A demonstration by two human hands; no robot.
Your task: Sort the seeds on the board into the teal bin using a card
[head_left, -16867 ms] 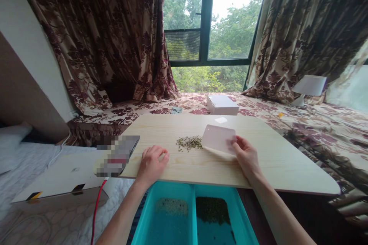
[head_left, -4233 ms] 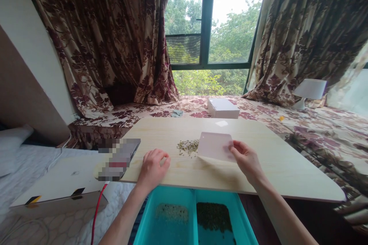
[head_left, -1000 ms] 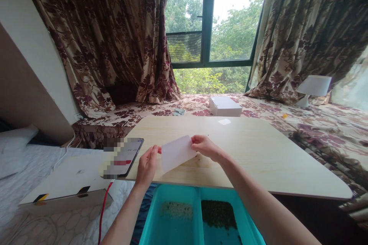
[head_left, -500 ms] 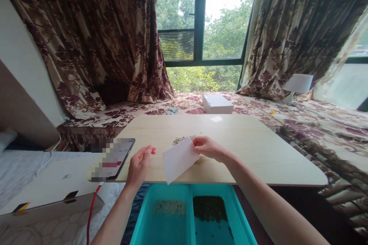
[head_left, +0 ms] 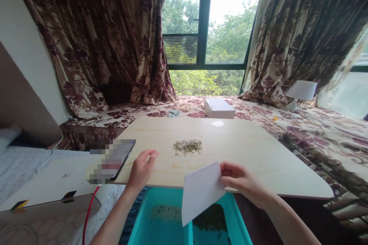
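My right hand [head_left: 234,176] pinches a white card [head_left: 201,193] by its upper right edge. The card tilts over the table's front edge and partly covers the teal divided bin [head_left: 140,218] below. My left hand [head_left: 143,168] hovers over the table's left front, its fingers loosely curved with nothing visible in them. Between the hands and farther back, a loose patch of small greenish-brown beans or seeds [head_left: 188,146] lies on the table. Inside the bin, pale grains [head_left: 166,213] lie in the left compartment and dark green ones [head_left: 211,218] in the right, partly hidden by the card.
A tablet-like device [head_left: 123,159] with a red cable [head_left: 90,210] lies at the left edge of the light wooden table [head_left: 258,157]. Behind, a white box [head_left: 219,108], a grey-blue cloth [head_left: 174,113] and a lamp [head_left: 301,90] stand or lie on the flowered window seat.
My right hand has drawn the card back toward me and to the right, off the seed patch and over the bin. My left hand has shifted slightly. The view has tilted a little.
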